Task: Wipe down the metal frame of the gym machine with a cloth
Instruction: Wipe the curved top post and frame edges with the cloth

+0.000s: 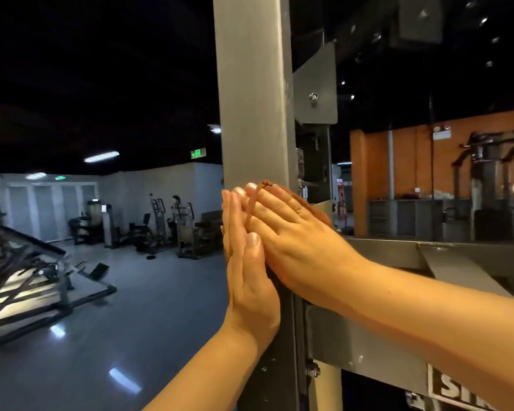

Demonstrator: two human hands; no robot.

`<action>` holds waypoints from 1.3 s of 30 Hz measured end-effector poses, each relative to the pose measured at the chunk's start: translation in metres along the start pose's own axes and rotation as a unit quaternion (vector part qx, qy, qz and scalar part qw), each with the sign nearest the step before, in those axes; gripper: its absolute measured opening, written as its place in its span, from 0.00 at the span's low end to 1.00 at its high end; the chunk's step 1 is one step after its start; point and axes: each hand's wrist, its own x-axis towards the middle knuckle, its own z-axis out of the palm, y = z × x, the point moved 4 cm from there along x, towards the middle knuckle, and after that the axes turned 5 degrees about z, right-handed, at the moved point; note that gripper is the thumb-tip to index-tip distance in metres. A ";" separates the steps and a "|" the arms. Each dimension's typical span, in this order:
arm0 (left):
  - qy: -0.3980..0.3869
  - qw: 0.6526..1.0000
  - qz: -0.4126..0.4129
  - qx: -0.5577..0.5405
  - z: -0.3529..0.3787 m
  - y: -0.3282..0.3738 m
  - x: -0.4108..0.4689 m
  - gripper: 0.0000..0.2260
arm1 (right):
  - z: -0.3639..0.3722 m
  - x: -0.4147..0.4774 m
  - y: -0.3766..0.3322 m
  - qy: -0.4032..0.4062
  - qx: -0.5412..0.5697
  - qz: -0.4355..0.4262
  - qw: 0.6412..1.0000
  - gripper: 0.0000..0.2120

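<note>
A grey upright metal post [254, 93] of the gym machine fills the middle of the head view. A brown cloth [316, 209] lies flat against the post, mostly hidden under my hands; only its right edge and a thin loop show. My right hand [294, 232] presses the cloth to the post with straight fingers. My left hand [247, 262] rests flat against the left side of the post, fingers straight and pointing up, its fingertips touching those of my right hand.
A grey bracket with a bolt [313, 97] juts from the post's right side. A horizontal frame beam [398, 250] runs to the right. Other gym machines [166, 229] stand far off at the left on a shiny floor, and an orange wall [413, 173] rises at the right.
</note>
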 end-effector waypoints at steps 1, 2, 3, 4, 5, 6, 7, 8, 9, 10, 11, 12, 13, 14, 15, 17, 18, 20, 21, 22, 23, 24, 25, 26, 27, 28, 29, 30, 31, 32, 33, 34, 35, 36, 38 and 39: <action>-0.013 1.000 0.005 0.010 0.002 -0.001 0.003 0.26 | 0.000 -0.002 0.008 0.011 0.013 0.023 1.000 0.26; -0.024 0.999 0.012 0.032 0.003 -0.001 0.008 0.26 | 0.000 -0.002 0.017 0.020 0.052 0.056 0.997 0.28; -0.031 0.997 0.024 0.067 0.003 -0.003 0.015 0.25 | -0.002 0.001 0.025 0.027 0.131 0.110 0.985 0.29; -0.038 0.992 0.040 0.111 0.002 -0.004 0.023 0.25 | -0.003 0.005 0.033 0.033 0.239 0.186 0.953 0.29; -0.044 0.985 0.061 0.156 0.001 -0.005 0.031 0.24 | -0.003 0.009 0.037 0.040 0.346 0.262 0.900 0.29; -0.048 0.975 0.086 0.198 -0.002 -0.007 0.038 0.24 | 0.001 0.010 0.038 0.042 0.422 0.323 0.846 0.28; -0.050 0.966 0.112 0.228 -0.004 -0.009 0.043 0.23 | 0.003 0.007 0.032 0.040 0.458 0.357 0.813 0.27; -0.053 0.959 0.134 0.244 -0.007 -0.012 0.046 0.23 | 0.007 0.000 0.023 0.040 0.469 0.368 0.802 0.26; -0.056 0.955 0.150 0.250 -0.009 -0.015 0.047 0.23 | 0.011 -0.013 0.013 0.040 0.466 0.365 0.805 0.26; -0.058 0.953 0.162 0.250 -0.010 -0.018 0.046 0.23 | 0.014 -0.025 0.002 0.033 0.453 0.358 0.816 0.26; -0.058 0.951 0.170 0.252 -0.010 -0.019 0.046 0.23 | 0.016 -0.035 -0.004 0.019 0.449 0.354 0.821 0.26; -0.055 0.949 0.174 0.256 -0.008 -0.020 0.045 0.23 | 0.015 -0.040 -0.005 0.008 0.460 0.352 0.816 0.25; -0.050 0.948 0.177 0.260 -0.007 -0.019 0.045 0.23 | 0.013 -0.038 0.000 0.005 0.483 0.354 0.801 0.23; -0.043 0.947 0.178 0.264 -0.005 -0.019 0.045 0.23 | 0.009 -0.028 0.008 0.010 0.508 0.359 0.783 0.20; -0.037 0.946 0.178 0.267 -0.004 -0.018 0.045 0.23 | 0.005 -0.015 0.019 0.014 0.526 0.370 0.766 0.17; -0.033 0.946 0.175 0.270 -0.003 -0.017 0.045 0.24 | -0.001 0.018 0.045 0.018 0.518 0.400 0.756 0.13; -0.035 0.948 0.171 0.267 -0.003 -0.017 0.044 0.24 | -0.002 0.030 0.053 0.026 0.508 0.411 0.757 0.13; -0.040 0.951 0.168 0.257 -0.004 -0.016 0.045 0.23 | 0.001 0.034 0.052 0.058 0.489 0.415 0.765 0.17; -0.043 0.952 0.170 0.253 -0.005 -0.015 0.046 0.23 | 0.003 0.028 0.043 0.064 0.480 0.412 0.772 0.19; -0.046 0.952 0.173 0.249 -0.005 -0.014 0.047 0.23 | 0.005 0.018 0.030 0.062 0.466 0.406 0.784 0.22; -0.050 0.953 0.174 0.244 -0.006 -0.013 0.047 0.23 | 0.007 0.006 0.016 0.059 0.451 0.397 0.797 0.25; -0.054 0.954 0.174 0.239 -0.007 -0.013 0.046 0.23 | 0.009 -0.006 0.003 0.050 0.436 0.386 0.812 0.27; -0.058 0.955 0.174 0.235 -0.008 -0.014 0.045 0.22 | 0.009 -0.014 -0.005 0.042 0.419 0.374 0.826 0.29; -0.064 0.955 0.176 0.232 -0.010 -0.016 0.043 0.22 | 0.008 -0.018 -0.006 0.035 0.408 0.365 0.836 0.30; -0.071 0.954 0.178 0.232 -0.012 -0.018 0.040 0.22 | 0.006 -0.016 -0.002 0.034 0.396 0.354 0.847 0.30; -0.078 0.953 0.181 0.232 -0.014 -0.021 0.037 0.22 | 0.004 -0.011 0.006 0.039 0.375 0.340 0.862 0.30; -0.085 0.953 0.180 0.229 -0.017 -0.023 0.034 0.22 | 0.001 -0.001 0.015 0.042 0.341 0.315 0.885 0.30; -0.090 0.955 0.174 0.221 -0.020 -0.026 0.031 0.22 | -0.003 0.009 0.023 0.040 0.298 0.283 0.911 0.29; -0.094 0.960 0.165 0.208 -0.023 -0.028 0.030 0.23 | -0.004 0.018 0.028 0.036 0.243 0.244 0.938 0.28; -0.094 0.964 0.158 0.194 -0.027 -0.029 0.029 0.23 | -0.002 0.023 0.030 0.030 0.182 0.209 0.960 0.27; -0.091 0.966 0.155 0.184 -0.030 -0.030 0.029 0.23 | 0.000 0.026 0.030 0.022 0.124 0.185 0.975 0.26; -0.088 0.967 0.156 0.179 -0.032 -0.030 0.029 0.23 | 0.004 0.024 0.027 0.012 0.075 0.169 0.983 0.26; -0.089 0.967 0.160 0.175 -0.034 -0.031 0.029 0.24 | 0.007 0.018 0.022 0.005 0.038 0.155 0.987 0.26; -0.091 0.968 0.163 0.170 -0.035 -0.031 0.029 0.23 | 0.009 0.010 0.012 0.000 0.013 0.137 0.990 0.26; -0.086 0.971 0.157 0.160 -0.038 -0.031 0.027 0.22 | 0.015 -0.016 -0.014 -0.021 -0.008 0.111 0.994 0.27; -0.081 0.973 0.150 0.154 -0.040 -0.031 0.025 0.21 | 0.019 -0.030 -0.028 -0.042 -0.017 0.104 0.994 0.27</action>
